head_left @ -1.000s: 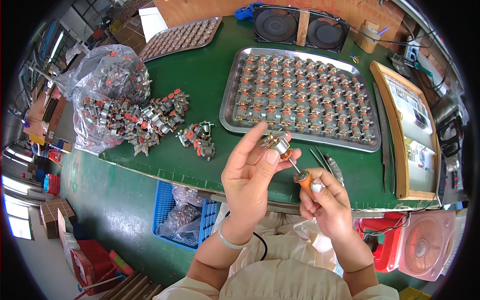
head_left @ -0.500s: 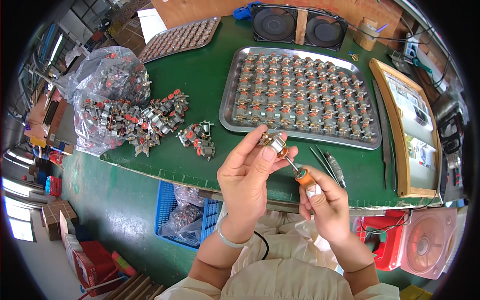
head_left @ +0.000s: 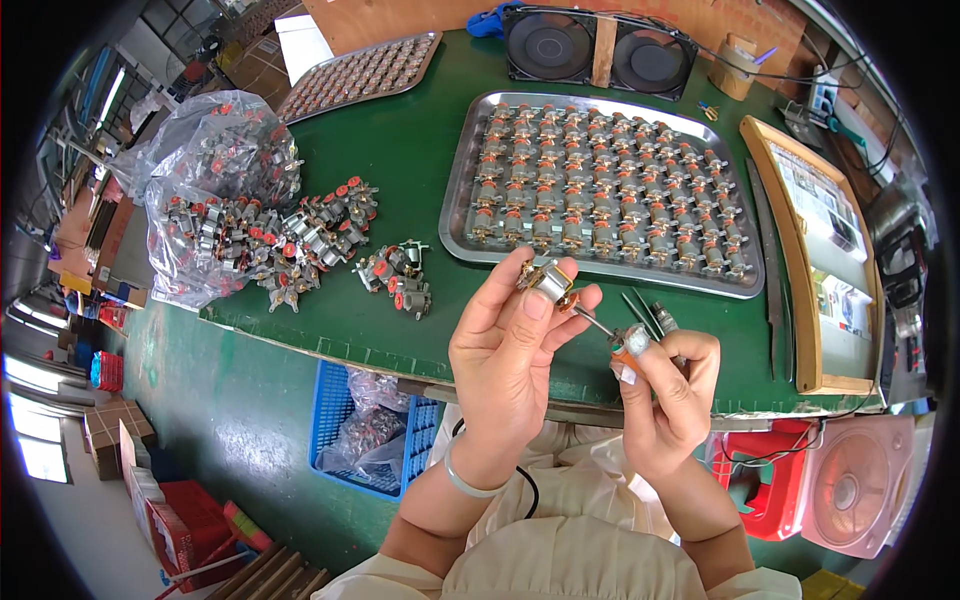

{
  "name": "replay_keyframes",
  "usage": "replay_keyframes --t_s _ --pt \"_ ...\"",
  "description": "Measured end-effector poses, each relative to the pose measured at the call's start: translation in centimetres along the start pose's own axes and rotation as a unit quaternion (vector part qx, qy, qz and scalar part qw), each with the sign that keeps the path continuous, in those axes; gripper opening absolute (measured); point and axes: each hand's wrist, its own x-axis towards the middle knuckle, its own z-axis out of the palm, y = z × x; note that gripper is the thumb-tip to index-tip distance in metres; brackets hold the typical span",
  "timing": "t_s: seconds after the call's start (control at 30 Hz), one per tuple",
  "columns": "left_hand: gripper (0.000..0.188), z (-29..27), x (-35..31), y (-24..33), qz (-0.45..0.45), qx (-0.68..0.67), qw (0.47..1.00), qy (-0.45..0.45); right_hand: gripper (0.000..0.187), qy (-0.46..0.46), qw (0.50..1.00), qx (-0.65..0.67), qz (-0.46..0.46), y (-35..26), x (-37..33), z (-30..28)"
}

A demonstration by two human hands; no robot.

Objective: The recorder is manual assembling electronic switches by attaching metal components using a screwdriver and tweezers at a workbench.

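My left hand (head_left: 500,375) pinches a small silvery metal motor-like part (head_left: 547,281) with brass-coloured bits, between thumb and fingers above the table's near edge. In my right hand (head_left: 672,415) is a screwdriver (head_left: 628,364) with an orange handle, its thin shaft pointing up and left. The shaft's tip meets the lower right end of the part, by an orange-brown piece; my left fingers partly hide the contact. A white wrapping covers one right fingertip. Just beyond my hands lies a metal tray (head_left: 459,190) with rows of similar parts.
Loose parts (head_left: 315,235) spill from a clear plastic bag (head_left: 165,245) on the left. A second filled tray (head_left: 432,58) and two black fans (head_left: 548,48) stand at the back. Tweezers (head_left: 640,312) lie near my right hand; a wooden-framed board (head_left: 807,250) is at right.
My right fingers have shifted round the screwdriver handle, and the hand has moved slightly right. The left hand, still holding the part, has moved slightly right.
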Motion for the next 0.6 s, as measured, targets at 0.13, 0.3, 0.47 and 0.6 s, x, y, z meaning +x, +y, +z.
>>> replay_keyframes --t_s 0.13,0.3,0.47,0.6 --pt "0.035 0.0 0.0 -0.1 -0.01 -0.005 1.0 0.002 0.034 -0.011 0.998 -0.049 -0.038 0.2 0.0 -0.4" --pt "0.035 0.2 0.0 -0.2 -0.007 -0.013 1.0 0.014 0.032 -0.016 0.991 -0.096 -0.09 0.4 0.1 -0.4" --pt "0.035 0.3 0.1 -0.1 -0.013 -0.015 1.0 0.013 0.033 -0.084 0.935 0.249 0.236 -0.1 0.2 -1.2" --pt "0.035 0.3 0.1 0.2 -0.013 -0.008 1.0 0.016 0.03 -0.069 0.818 0.422 0.386 -1.5 0.8 -0.8"
